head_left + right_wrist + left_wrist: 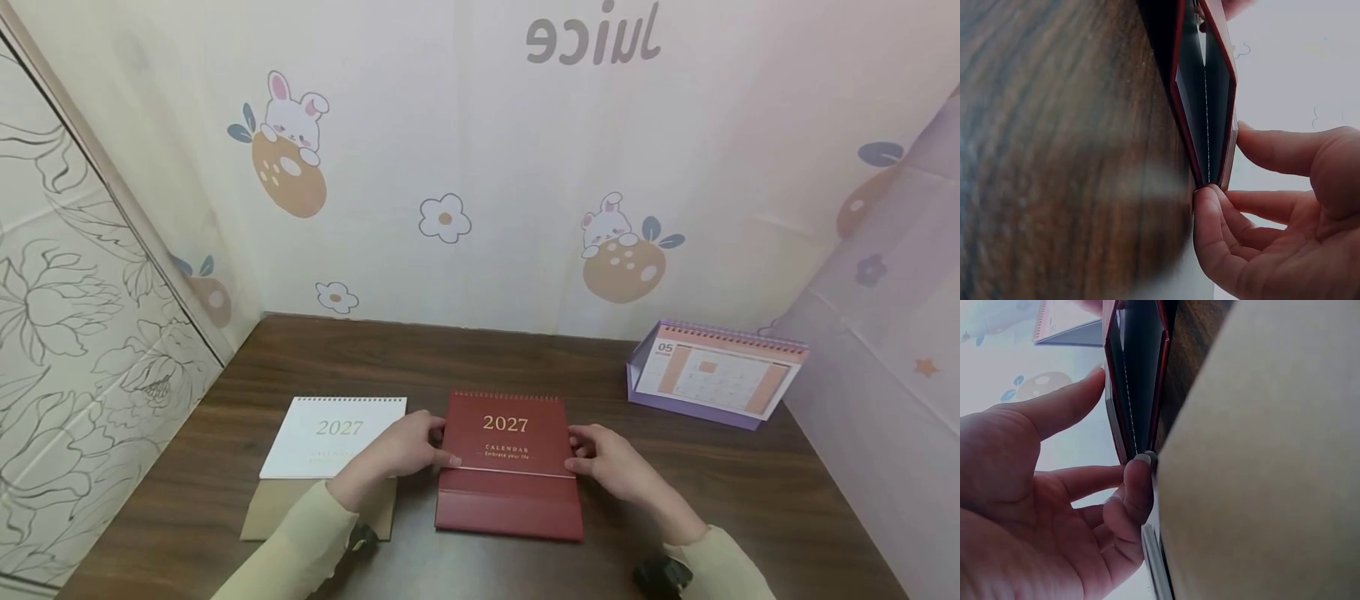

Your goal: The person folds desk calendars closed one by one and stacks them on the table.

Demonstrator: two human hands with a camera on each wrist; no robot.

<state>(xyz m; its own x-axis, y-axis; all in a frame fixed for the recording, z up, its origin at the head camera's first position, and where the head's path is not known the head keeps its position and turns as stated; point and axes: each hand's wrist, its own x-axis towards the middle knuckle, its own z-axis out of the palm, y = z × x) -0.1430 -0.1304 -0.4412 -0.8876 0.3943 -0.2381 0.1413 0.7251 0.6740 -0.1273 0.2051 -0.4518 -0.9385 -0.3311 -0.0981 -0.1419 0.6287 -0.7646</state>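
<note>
A dark red desk calendar [510, 492] marked 2027 in gold lies nearly flat at the middle of the table, its spiral binding at the far edge. My left hand [405, 446] holds its left edge, thumb on the cover. On the opposite edge, my right hand [615, 462] grips it the same way. Both wrist views look into the narrow hollow between the folded panels of its stand; the fingers of the left hand [1060, 487] and right hand [1291, 206] curl at the spiral end, thumbs against the page side.
Left of the red calendar lies a white 2027 calendar [337, 433] with a tan base, partly under my left forearm. A purple calendar [720, 379] stands tented at the back right. The wooden table [465, 342] meets a patterned curtain [390, 267] behind.
</note>
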